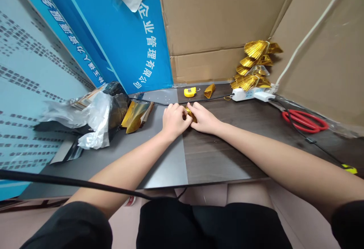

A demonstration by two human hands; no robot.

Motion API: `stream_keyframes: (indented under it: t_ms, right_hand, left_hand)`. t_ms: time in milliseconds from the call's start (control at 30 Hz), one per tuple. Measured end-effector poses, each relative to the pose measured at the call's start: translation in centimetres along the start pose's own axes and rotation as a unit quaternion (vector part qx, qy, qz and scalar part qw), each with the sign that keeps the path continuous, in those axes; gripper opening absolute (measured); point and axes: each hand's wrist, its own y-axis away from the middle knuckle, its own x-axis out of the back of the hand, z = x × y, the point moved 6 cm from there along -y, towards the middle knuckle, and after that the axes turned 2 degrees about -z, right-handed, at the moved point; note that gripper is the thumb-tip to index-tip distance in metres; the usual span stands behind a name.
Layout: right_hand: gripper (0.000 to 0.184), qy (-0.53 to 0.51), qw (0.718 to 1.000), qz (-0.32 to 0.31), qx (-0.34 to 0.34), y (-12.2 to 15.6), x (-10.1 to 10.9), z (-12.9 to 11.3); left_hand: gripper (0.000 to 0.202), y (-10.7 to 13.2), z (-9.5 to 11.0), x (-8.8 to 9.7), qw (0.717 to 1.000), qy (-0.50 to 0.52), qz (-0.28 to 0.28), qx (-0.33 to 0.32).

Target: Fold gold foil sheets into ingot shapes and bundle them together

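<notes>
Both my hands meet over the middle of the table, fingers curled round a small piece of folded gold foil paper (192,115). My left hand (175,120) pinches it from the left, thumb and fingertips close together. On the other side, my right hand (204,118) grips the same piece, covering most of it. Just beyond the hands lie a yellow tape measure (190,92) and another folded gold piece (209,91). To the left, gold foil sheets (133,117) rest on the tabletop.
Crumpled plastic bags (98,116) are heaped at the left. At the back right, bundled gold fans (253,67) stand by a white power strip (244,94). Red-handled scissors (305,121) lie farther right. A black cable (71,182) crosses over my left arm.
</notes>
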Motion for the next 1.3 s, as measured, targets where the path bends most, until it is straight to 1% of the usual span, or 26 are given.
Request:
stream_keyframes:
  t_ms: [67,133,333,633,800,967,1167,1300]
  right_hand:
    - [0.052,-0.005,1.0,-0.001,-0.005,0.0,0.1,0.1]
    - [0.052,-0.009,1.0,-0.005,-0.01,-0.1,0.2,0.1]
    - [0.063,-0.012,1.0,-0.016,-0.016,-0.1,0.2,0.3]
    - [0.075,-0.004,0.999,-0.035,0.005,0.0,-0.8,0.6]
    - [0.078,0.007,0.999,-0.047,0.006,0.0,-1.1,0.9]
    - [0.077,0.019,0.998,-0.057,-0.01,-0.1,-1.3,1.2]
    - [0.093,0.026,0.998,-0.053,-0.021,-0.2,-1.4,1.4]
    - [0.09,0.028,0.998,-0.057,-0.017,-0.3,-1.5,1.4]
  left_hand:
    - [0.012,0.0,-0.2,0.1,1.0,0.0,0.005,-0.003]
    - [0.01,0.2,-0.4,0.3,1.0,0.002,0.01,-0.007]
    - [0.009,0.7,-0.9,0.3,1.0,0.021,0.012,-0.008]
    - [0.007,0.4,-0.5,-1.0,0.997,0.065,-0.013,-0.046]
    - [0.011,0.3,-0.4,-1.1,0.994,0.088,-0.024,-0.065]
    - [0.013,0.3,-0.3,-1.4,0.991,0.105,-0.031,-0.079]
    - [0.011,0.3,-0.3,-1.5,0.99,0.11,-0.042,-0.081]
    - [0.01,0.4,-0.1,-1.5,0.989,0.105,-0.055,-0.084]
